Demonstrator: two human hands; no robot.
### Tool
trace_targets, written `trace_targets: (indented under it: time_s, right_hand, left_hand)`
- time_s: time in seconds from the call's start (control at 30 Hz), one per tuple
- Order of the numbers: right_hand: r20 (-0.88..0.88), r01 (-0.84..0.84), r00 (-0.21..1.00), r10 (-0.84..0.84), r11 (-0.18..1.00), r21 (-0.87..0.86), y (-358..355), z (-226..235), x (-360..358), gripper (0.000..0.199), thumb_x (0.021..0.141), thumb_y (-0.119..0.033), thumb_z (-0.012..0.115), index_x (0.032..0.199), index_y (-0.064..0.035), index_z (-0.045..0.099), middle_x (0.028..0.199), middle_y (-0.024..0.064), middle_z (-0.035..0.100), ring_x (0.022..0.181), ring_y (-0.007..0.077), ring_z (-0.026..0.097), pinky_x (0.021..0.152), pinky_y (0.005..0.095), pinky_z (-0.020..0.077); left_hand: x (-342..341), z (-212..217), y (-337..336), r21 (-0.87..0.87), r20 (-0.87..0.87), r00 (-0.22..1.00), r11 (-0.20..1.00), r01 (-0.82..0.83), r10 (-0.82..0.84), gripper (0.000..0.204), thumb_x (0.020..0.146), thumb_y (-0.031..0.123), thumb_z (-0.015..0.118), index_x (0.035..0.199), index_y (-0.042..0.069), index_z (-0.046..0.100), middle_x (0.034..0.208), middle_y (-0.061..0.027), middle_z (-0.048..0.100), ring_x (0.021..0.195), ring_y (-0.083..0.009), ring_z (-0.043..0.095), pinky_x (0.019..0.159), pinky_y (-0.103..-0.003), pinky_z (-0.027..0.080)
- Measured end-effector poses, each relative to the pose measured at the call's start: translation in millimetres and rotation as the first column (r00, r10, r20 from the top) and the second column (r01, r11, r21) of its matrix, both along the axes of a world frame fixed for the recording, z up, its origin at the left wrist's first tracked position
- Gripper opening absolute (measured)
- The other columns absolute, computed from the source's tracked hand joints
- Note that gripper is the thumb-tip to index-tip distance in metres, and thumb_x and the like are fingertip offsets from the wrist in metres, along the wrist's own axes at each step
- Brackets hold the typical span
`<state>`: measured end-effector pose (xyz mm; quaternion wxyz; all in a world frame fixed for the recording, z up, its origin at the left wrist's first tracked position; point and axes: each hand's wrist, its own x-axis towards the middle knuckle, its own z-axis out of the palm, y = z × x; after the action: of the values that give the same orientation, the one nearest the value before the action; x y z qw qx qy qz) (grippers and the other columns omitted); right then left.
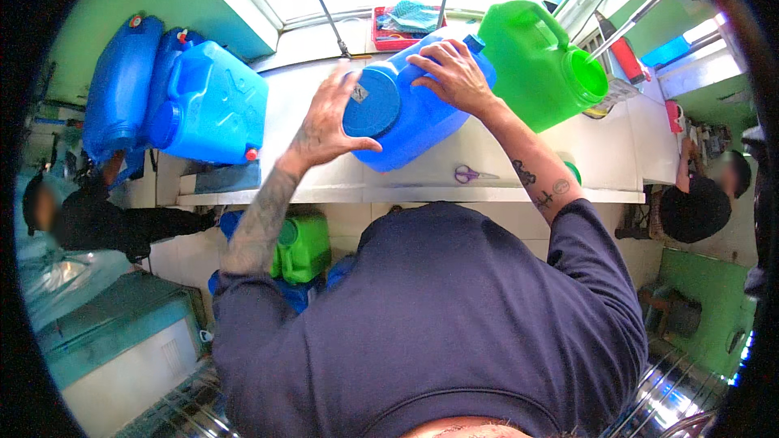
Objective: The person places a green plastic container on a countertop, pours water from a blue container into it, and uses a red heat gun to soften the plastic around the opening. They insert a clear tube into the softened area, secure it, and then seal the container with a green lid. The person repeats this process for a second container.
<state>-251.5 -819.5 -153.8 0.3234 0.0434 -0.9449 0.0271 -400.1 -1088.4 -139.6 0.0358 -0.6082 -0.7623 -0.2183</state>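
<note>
A blue water jug (434, 118) with a wide round dark-blue cap (373, 104) lies tilted on the white counter in front of me. My left hand (321, 126) is at the cap's left edge, thumb and fingers spread apart and slightly blurred; contact is unclear. My right hand (453, 73) has its fingers bent over the jug's upper side, near the small cap, and grips it there. Close by on the right stands a green jug (523, 65), its wide mouth uncapped, with a curved metal pipe (629, 26) reaching its opening.
Purple-handled scissors (465, 174) lie near the counter's front edge (389, 195). Several blue jugs (219, 97) stand at the left. A red basket (389, 39) sits at the back. Below are more jugs, one green (304, 247). Other people are at far left and right.
</note>
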Motion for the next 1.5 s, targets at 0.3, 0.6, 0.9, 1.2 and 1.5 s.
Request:
trace_targets:
  time_s: [0.3,0.6,0.9,1.2,1.5]
  right_hand:
    - [-0.016,0.374,0.926,-0.376,0.924,-0.085,-21,-11,-44,0.043,0.09,-0.044,0.068,0.124,-0.0183,0.064,0.112,0.0053,0.064,0.11,0.0247,0.059,0.103,0.0489,0.0383]
    - [-0.032,0.423,0.904,-0.427,0.901,-0.094,-12,-16,-57,0.041,0.09,-0.047,0.066,0.117,-0.0168,0.065,0.11,0.0055,0.064,0.109,0.0252,0.059,0.101,0.0493,0.0392]
    - [-0.064,0.365,0.913,-0.402,0.878,-0.31,-16,7,-48,0.056,0.09,-0.047,0.069,0.134,-0.015,0.057,0.122,0.0112,0.063,0.118,0.0292,0.057,0.102,0.0475,0.0408]
    - [0.199,0.165,0.98,-0.01,0.596,-0.786,-19,-93,84,0.023,0.092,-0.018,0.068,0.109,-0.0029,0.064,0.079,0.0158,0.068,0.07,0.0246,0.067,0.064,0.0389,0.0504]
    - [0.758,0.788,0.602,-0.25,0.341,-0.513,-12,-320,222,0.052,0.088,-0.037,0.07,0.123,0.0006,0.062,0.107,0.0263,0.069,0.101,0.0413,0.067,0.092,0.0489,0.052]
  left_hand:
    - [-10,-26,77,0.329,0.128,0.892,0.83,-0.451,0.434,0.1,0.076,0.056,0.079,0.146,-0.004,0.041,0.152,-0.0293,0.035,0.142,-0.0437,0.032,0.117,-0.052,0.028]
    - [1,-13,87,0.249,-0.177,0.947,0.943,-0.222,0.269,0.124,0.068,0.08,0.069,0.158,0.009,0.023,0.162,-0.0308,0.007,0.15,-0.0507,0.006,0.119,-0.064,0.008]
    - [-60,68,85,0.197,0.824,0.566,0.928,-0.316,0.018,0.074,0.092,0.056,0.066,0.138,-0.001,0.054,0.125,-0.0104,0.062,0.114,-0.0166,0.061,0.098,-0.034,0.05]
    - [-15,46,149,-0.114,0.383,0.924,0.992,0.061,-0.013,0.066,0.097,0.05,0.057,0.144,0.004,0.05,0.139,-0.0175,0.057,0.13,-0.0288,0.052,0.11,-0.041,0.039]
    - [33,-17,175,0.197,-0.101,0.965,0.955,-0.219,0.242,0.039,0.085,0.032,0.072,0.119,0.015,0.065,0.116,-0.0085,0.066,0.111,-0.0297,0.058,0.093,-0.044,0.042]
